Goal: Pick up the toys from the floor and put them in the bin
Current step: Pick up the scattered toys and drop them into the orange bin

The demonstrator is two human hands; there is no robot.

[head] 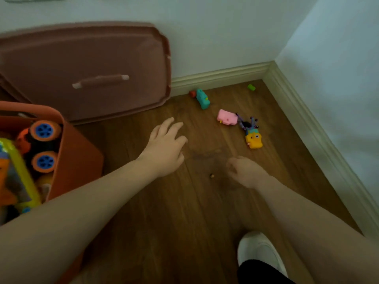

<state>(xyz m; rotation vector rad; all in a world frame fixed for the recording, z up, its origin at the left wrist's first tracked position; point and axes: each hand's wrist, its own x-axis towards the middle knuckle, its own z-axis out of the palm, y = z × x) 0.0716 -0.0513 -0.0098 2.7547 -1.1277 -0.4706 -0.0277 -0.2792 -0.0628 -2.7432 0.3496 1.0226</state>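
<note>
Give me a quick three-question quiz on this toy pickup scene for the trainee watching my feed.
1. True or false: the left hand grips a toy.
2. Which toy lies nearest the wall corner? A) pink toy B) green block C) yellow toy
3. Fill in: the brown lid leans against the ____.

Key:
1. False; its fingers are spread above the floor and hold nothing.
2. B.
3. Wall, behind the orange bin.
</note>
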